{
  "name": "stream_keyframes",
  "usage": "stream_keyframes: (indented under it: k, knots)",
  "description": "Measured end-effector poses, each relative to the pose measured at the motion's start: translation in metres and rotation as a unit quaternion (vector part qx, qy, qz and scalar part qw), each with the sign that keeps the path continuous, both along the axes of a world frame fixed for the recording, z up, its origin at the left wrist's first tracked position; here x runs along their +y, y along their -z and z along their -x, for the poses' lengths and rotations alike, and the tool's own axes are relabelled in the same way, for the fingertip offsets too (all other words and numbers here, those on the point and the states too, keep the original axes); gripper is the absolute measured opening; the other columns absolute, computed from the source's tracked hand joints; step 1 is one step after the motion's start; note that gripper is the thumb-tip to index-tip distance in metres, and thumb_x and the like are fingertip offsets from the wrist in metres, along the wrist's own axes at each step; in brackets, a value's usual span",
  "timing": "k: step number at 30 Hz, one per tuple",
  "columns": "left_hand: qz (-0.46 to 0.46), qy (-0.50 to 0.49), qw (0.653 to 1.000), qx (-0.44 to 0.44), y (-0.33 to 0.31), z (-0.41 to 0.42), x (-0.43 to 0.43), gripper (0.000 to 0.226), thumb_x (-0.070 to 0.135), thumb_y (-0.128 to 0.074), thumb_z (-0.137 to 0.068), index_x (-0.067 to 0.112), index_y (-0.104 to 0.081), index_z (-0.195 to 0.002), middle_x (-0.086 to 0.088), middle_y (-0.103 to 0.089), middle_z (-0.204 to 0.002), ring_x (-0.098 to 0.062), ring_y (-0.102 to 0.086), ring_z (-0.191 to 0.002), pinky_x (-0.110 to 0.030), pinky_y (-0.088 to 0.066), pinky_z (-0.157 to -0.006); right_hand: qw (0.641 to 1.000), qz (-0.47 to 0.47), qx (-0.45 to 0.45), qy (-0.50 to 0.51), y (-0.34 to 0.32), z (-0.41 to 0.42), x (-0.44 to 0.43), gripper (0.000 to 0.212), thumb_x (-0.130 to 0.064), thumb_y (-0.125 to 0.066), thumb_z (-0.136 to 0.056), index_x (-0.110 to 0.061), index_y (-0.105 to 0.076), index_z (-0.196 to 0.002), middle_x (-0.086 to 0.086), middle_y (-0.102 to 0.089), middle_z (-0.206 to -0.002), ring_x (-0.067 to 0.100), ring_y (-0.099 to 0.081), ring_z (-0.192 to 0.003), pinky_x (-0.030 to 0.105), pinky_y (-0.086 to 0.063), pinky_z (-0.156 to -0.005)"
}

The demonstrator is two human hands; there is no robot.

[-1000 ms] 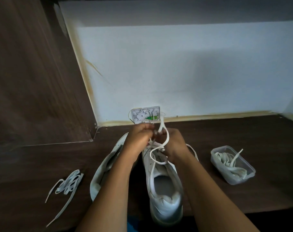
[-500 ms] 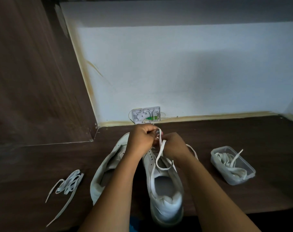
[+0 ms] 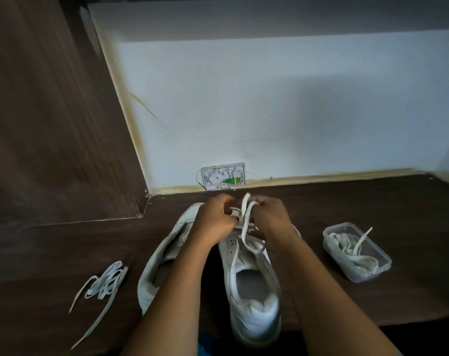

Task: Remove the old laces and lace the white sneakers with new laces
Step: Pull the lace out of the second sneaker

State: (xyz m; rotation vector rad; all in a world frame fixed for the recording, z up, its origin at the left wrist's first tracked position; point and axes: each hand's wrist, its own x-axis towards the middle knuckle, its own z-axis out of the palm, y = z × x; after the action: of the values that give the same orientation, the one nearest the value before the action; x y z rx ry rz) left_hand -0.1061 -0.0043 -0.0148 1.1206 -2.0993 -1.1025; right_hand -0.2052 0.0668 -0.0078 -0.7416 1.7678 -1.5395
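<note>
We read no text here: sneaker, plastic tub and wall box show no legible brand, label or number; too dim.

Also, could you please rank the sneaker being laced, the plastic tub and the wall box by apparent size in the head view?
1. Sneaker, nearest the camera, which flatters it.
2. Tub.
3. Wall box, farthest back, so its true size is unsure.
</note>
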Motion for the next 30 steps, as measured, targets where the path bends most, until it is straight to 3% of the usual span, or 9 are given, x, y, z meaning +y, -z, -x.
stream_keyframes:
  k: [3, 6, 8, 10, 13, 16, 20, 25, 30]
  knots:
    - [-0.095, -0.004, 0.992, 0.084, -0.003, 0.001, 0.005, 0.023, 0.006, -0.059, -0.078, 0.022, -0.063, -0.094, -0.002, -0.068, -0.083, -0.015, -0.062, -0.069, -0.029, -0.05, -0.059, 0.99, 0.022, -0.07, -0.123, -0.015, 0.001, 0.003, 0.028, -0.011, -0.059, -0.086, -0.03, -0.073, -0.101, 0.004, -0.073, -0.1, 0.023, -0.068, -0.096, 0.043, -0.053, -0.086]
    - [-0.229, -0.131, 0.925, 0.274, -0.016, 0.003, 0.007, 0.02, -0.003, -0.043, -0.088, 0.01, -0.057, -0.081, -0.009, -0.056, -0.074, -0.018, -0.055, -0.058, -0.027, -0.047, -0.054, 0.981, -0.036, 0.101, -0.162, -0.008, 0.007, 0.002, 0.05, 0.003, -0.052, -0.084, -0.025, -0.064, -0.124, 0.0, -0.068, -0.116, 0.018, -0.065, -0.106, 0.034, -0.053, -0.092]
    - [-0.265, -0.212, 0.878, 0.337, -0.016, 0.001, 0.0, 0.018, 0.0, -0.039, -0.087, 0.008, -0.052, -0.08, -0.01, -0.05, -0.074, -0.023, -0.054, -0.061, -0.032, -0.05, -0.062, 0.966, -0.072, 0.236, -0.076, -0.005, 0.013, 0.004, 0.044, 0.002, -0.05, -0.084, -0.017, -0.064, -0.122, 0.0, -0.066, -0.12, 0.015, -0.063, -0.101, 0.019, -0.052, -0.077]
    - [-0.173, -0.218, 0.931, 0.235, -0.013, -0.004, -0.002, 0.02, 0.006, -0.043, -0.074, 0.017, -0.054, -0.086, -0.011, -0.053, -0.089, -0.027, -0.057, -0.078, -0.038, -0.049, -0.074, 0.948, -0.112, 0.295, -0.032, -0.004, 0.02, 0.006, 0.035, -0.003, -0.05, -0.085, -0.017, -0.067, -0.112, -0.001, -0.068, -0.113, 0.015, -0.062, -0.093, 0.017, -0.048, -0.063]
    - [0.027, -0.153, 0.988, 0.019, -0.007, -0.004, 0.003, 0.04, 0.001, -0.045, -0.075, 0.02, -0.063, -0.105, -0.007, -0.05, -0.116, -0.025, -0.055, -0.096, -0.033, -0.046, -0.089, 0.898, -0.199, 0.38, -0.094, -0.001, 0.025, 0.006, 0.035, -0.001, -0.052, -0.08, -0.017, -0.07, -0.105, 0.002, -0.069, -0.11, 0.02, -0.063, -0.101, 0.023, -0.047, -0.078]
    - [0.093, -0.054, 0.993, -0.044, -0.009, 0.005, 0.013, 0.02, 0.025, -0.051, -0.082, 0.023, -0.07, -0.091, 0.001, -0.06, -0.102, -0.02, -0.059, -0.091, -0.033, -0.048, -0.083, 0.869, -0.218, 0.421, -0.141, 0.007, 0.019, 0.003, 0.027, -0.012, -0.059, -0.084, -0.022, -0.07, -0.107, 0.002, -0.068, -0.111, 0.021, -0.063, -0.104, 0.026, -0.046, -0.082]
    - [0.084, 0.003, 0.977, -0.197, -0.001, 0.013, 0.017, 0.048, 0.039, -0.051, -0.09, 0.011, -0.044, -0.052, -0.007, -0.05, -0.058, -0.024, -0.053, -0.065, -0.031, -0.036, -0.058, 0.863, -0.218, 0.439, -0.121, 0.012, 0.016, 0.001, 0.018, -0.014, -0.057, -0.084, -0.018, -0.071, -0.094, 0.006, -0.071, -0.098, 0.026, -0.065, -0.096, 0.029, -0.05, -0.075]
    - [0.101, -0.026, 0.971, -0.214, 0.002, 0.005, 0.011, 0.018, 0.012, -0.057, -0.074, 0.028, -0.051, -0.069, -0.001, -0.06, -0.095, -0.028, -0.058, -0.095, -0.04, -0.05, -0.08, 0.909, -0.177, 0.37, -0.077, 0.008, 0.021, 0.002, 0.019, -0.008, -0.062, -0.082, -0.023, -0.072, -0.088, 0.0, -0.072, -0.098, 0.018, -0.065, -0.095, 0.027, -0.051, -0.079]
    - [0.126, -0.039, 0.946, -0.296, 0.006, 0.01, 0.013, 0.027, 0.027, -0.056, -0.077, 0.025, -0.07, -0.1, -0.004, -0.062, -0.111, -0.029, -0.056, -0.106, -0.039, -0.05, -0.085, 0.885, -0.216, 0.399, -0.105, 0.011, 0.021, 0.002, 0.018, -0.013, -0.061, -0.083, -0.022, -0.075, -0.089, 0.001, -0.073, -0.099, 0.02, -0.065, -0.097, 0.025, -0.048, -0.075]
